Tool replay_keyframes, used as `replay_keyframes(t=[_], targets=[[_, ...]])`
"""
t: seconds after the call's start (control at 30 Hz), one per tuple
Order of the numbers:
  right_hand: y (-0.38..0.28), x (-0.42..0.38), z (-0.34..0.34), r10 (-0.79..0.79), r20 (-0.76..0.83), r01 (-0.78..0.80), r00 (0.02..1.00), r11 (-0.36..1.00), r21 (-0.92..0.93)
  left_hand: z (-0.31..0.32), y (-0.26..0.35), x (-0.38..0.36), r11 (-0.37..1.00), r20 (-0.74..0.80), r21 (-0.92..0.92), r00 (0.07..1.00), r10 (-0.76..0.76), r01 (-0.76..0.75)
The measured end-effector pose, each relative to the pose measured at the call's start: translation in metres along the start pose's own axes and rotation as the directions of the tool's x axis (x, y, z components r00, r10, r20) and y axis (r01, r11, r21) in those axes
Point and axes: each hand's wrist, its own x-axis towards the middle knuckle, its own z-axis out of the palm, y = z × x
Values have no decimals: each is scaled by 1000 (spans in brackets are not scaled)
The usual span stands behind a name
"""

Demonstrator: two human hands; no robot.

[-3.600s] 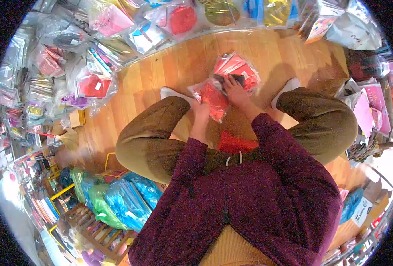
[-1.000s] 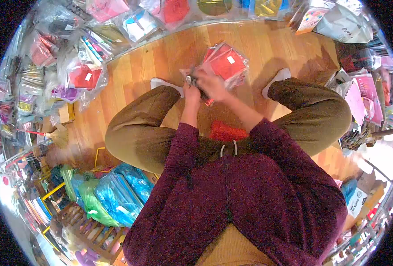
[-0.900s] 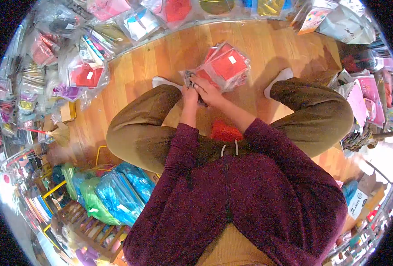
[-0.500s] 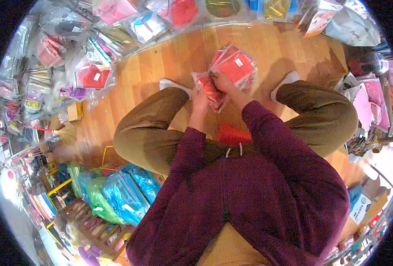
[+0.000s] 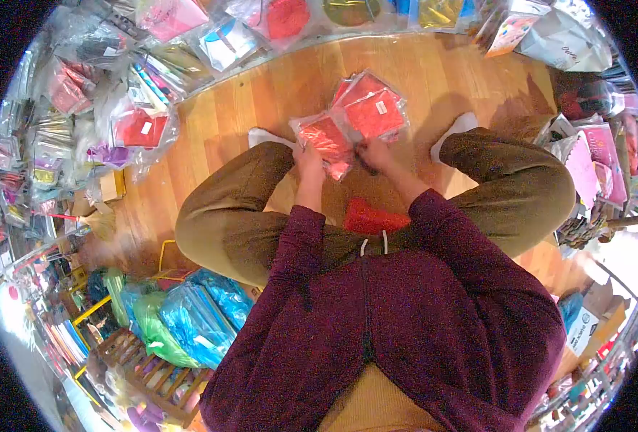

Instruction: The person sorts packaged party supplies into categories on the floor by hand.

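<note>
My left hand [image 5: 309, 165] is closed on the near-left edge of a red packet [image 5: 323, 137] in shiny clear plastic. The packet is tilted above the wooden floor. Just right of it, my right hand [image 5: 378, 156] is closed and apart from the packet. Something small and dark shows at its fingers, too blurred to name. Beyond both hands lies a pile of red packets [image 5: 371, 114] in clear sleeves, the top one with a white label. A red item [image 5: 369, 216] lies on the floor close to my lap, partly hidden by my right sleeve.
Plastic-wrapped goods [image 5: 229, 45] line the far edge of the wooden floor [image 5: 254, 86] and the left side. Blue plastic bags [image 5: 196, 309] and a wooden rack [image 5: 149, 367] stand at lower left. A cardboard box [image 5: 600, 317] is at lower right, pink packages [image 5: 600, 155] above it.
My right hand has come off the held red packet and moved right and toward me. The left hand has shifted slightly left with the packet, which now shows more of its face.
</note>
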Motion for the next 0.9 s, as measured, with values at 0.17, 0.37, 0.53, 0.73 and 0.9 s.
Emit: replay_keyframes(t=[0.17,0.37,0.53,0.73,0.9], targets=[[6,44,-40,186,-348,-2,919,883,469,12,41,-19,965,-135,96,963,-231,245],[-30,62,-33,107,-330,153,938,726,670,13,36,-18,985,-78,77,986,-149,155],[-17,78,48,-98,-252,152,963,967,205,22,62,-30,922,-164,366,984,-65,122],[-32,55,17,7,-54,1,999,988,152,18,53,-31,860,-63,509,997,51,-12],[-36,20,3,-123,-145,137,982,986,93,13,41,-27,908,-90,417,991,96,-51]])
